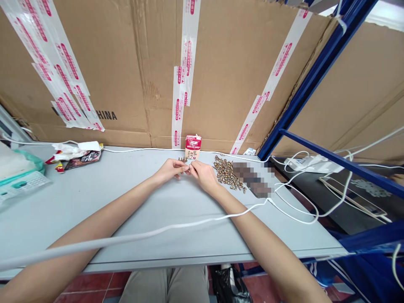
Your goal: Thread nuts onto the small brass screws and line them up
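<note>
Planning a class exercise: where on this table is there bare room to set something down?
Free: the table between the snack wrapper and left forearm; also between it and the right forearm, though a white cable crosses that patch in view. Crowded: around the left hand and right hand, with the carton behind and a pile of metal pieces to the right.

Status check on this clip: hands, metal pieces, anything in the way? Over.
Left hand and right hand close together; anything pinched too small to tell. Small brassy metal pieces piled beside right hand. White cable crosses foreground, clear of both hands.
</note>
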Demonstrator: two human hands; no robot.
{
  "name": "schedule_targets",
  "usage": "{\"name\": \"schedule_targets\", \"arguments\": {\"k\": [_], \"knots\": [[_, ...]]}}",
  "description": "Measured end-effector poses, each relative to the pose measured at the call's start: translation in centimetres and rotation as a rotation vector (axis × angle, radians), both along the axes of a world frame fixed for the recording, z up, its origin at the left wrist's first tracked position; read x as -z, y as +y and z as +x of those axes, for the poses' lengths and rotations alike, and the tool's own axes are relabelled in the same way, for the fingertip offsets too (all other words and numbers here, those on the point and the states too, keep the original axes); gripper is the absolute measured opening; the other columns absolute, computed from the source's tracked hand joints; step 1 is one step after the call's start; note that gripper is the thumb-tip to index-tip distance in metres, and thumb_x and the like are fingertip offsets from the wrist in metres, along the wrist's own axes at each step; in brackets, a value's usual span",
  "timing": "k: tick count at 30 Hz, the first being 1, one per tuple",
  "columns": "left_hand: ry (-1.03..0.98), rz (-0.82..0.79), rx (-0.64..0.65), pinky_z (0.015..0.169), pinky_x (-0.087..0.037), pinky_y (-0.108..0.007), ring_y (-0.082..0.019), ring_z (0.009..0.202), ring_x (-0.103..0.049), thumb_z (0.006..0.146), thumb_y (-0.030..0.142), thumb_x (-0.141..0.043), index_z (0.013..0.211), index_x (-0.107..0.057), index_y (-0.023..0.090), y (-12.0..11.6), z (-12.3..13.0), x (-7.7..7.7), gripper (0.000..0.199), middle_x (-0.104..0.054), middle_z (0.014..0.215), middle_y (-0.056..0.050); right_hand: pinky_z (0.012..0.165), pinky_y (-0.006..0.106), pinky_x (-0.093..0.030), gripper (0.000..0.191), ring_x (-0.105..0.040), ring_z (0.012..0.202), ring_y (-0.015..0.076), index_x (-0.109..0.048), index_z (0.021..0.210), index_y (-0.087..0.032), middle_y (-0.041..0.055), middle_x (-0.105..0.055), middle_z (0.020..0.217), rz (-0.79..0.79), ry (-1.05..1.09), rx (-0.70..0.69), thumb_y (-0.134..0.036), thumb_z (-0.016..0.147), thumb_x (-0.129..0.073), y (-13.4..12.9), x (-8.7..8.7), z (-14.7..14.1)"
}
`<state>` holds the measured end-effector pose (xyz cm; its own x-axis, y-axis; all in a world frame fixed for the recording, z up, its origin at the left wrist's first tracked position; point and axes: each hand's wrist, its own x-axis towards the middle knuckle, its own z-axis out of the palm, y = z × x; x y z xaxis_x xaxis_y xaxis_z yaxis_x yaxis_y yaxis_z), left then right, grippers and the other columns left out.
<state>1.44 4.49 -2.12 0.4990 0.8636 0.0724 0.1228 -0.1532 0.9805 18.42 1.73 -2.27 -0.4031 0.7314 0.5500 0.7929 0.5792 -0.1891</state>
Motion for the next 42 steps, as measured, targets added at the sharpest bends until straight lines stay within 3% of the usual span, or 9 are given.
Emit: {"name": "schedule_targets", "arguments": {"k": [7,11,15,20,24,28,31,36,42], "knots": [[0.026,0.045,0.081,0.046,-0.044,-0.021,-0.015,0.063,-0.055,0.069,0.05,-0.062,0.08,-0.066,0.012,-0.2,0.3,0.2,0.039,-0.066,0.072,-0.008,0.057,0.023,-0.027,0.027,-0.051,0.062,0.0122,-0.053,0.077,-0.018,0.0029,-0.059,0.074,-0.01,-0.053,0.058,-0.028,0.092,-0.033,-0.2,-0.3,0.2],[0.104,0.254,-0.034,0.046,-0.043,-0.021,-0.016,0.066,-0.056,0.074,0.045,-0.056,0.08,-0.064,0.014,-0.4,0.7,0.5,0.033,-0.063,0.071,-0.006,0.055,0.023,-0.025,0.035,-0.053,0.061,0.0131,-0.055,0.08,-0.019,0.0027,-0.061,0.07,-0.083,-0.034,0.117,-0.033,0.094,-0.026,-0.2,0.1,0.0],[0.273,0.551,-0.182,0.061,-0.043,-0.025,-0.016,0.069,-0.056,0.08,0.034,-0.05,0.086,-0.062,0.019,-1.2,0.8,0.2,0.02,-0.063,0.074,-0.003,0.054,0.024,-0.025,0.041,-0.054,0.059,0.0141,-0.059,0.08,-0.019,0.0033,-0.062,0.068,-0.104,0.025,0.141,-0.034,0.094,-0.023,0.2,0.7,-0.2],[0.394,0.779,-0.217,0.069,-0.038,-0.027,-0.017,0.072,-0.053,0.086,0.026,-0.041,0.081,-0.061,0.02,-2.0,0.8,-0.2,0.021,-0.06,0.071,-0.002,0.055,0.024,-0.026,0.046,-0.053,0.057,0.0138,-0.059,0.077,-0.018,0.0037,-0.061,0.065,-0.081,0.08,0.119,-0.033,0.095,-0.019,0.1,0.9,-0.4],[0.3,0.685,-0.2,0.067,-0.039,-0.026,-0.016,0.068,-0.053,0.087,0.03,-0.036,0.07,-0.058,0.019,-2.0,1.1,-0.3,0.029,-0.059,0.066,-0.001,0.058,0.023,-0.03,0.046,-0.053,0.061,0.0128,-0.057,0.075,-0.018,0.0028,-0.061,0.068,-0.044,0.112,0.051,-0.032,0.095,-0.018,-0.2,0.3,-0.3],[0.093,0.37,-0.029,0.053,-0.041,-0.023,-0.014,0.059,-0.053,0.085,0.039,-0.039,0.076,-0.058,0.016,-1.3,1.3,-0.1,0.031,-0.059,0.062,-0.001,0.058,0.023,-0.029,0.04,-0.052,0.06,0.0129,-0.055,0.074,-0.018,0.0037,-0.06,0.069,-0.011,0.018,0.051,-0.031,0.094,-0.023,-0.3,-0.4,0.0],[0.067,0.327,-0.037,0.051,-0.042,-0.022,-0.016,0.064,-0.056,0.08,0.038,-0.049,0.082,-0.061,0.015,-1.0,1.2,-0.1,0.026,-0.062,0.067,-0.003,0.055,0.024,-0.026,0.036,-0.05,0.058,0.0127,-0.055,0.075,-0.017,0.0043,-0.06,0.069,-0.014,-0.07,0.084,-0.03,0.094,-0.026,-0.4,-0.7,0.2],[0.26,0.679,-0.246,0.065,-0.041,-0.026,-0.017,0.07,-0.056,0.08,0.031,-0.054,0.081,-0.067,0.02,-1.5,0.9,-0.3,0.018,-0.066,0.074,-0.003,0.055,0.024,-0.024,0.039,-0.049,0.057,0.0127,-0.055,0.073,-0.018,0.0034,-0.059,0.066,-0.031,-0.017,0.074,-0.029,0.094,-0.023,-0.2,-0.4,0.1],[0.478,0.967,-0.248,0.065,-0.038,-0.027,-0.019,0.077,-0.054,0.087,0.032,-0.044,0.085,-0.066,0.019,-2.2,0.4,-0.5,0.025,-0.065,0.077,-0.008,0.054,0.024,-0.024,0.041,-0.045,0.052,0.0125,-0.052,0.066,-0.018,0.0016,-0.056,0.059,-0.061,0.104,0.048,-0.031,0.093,-0.024,0.2,0.0,-0.1]]}}
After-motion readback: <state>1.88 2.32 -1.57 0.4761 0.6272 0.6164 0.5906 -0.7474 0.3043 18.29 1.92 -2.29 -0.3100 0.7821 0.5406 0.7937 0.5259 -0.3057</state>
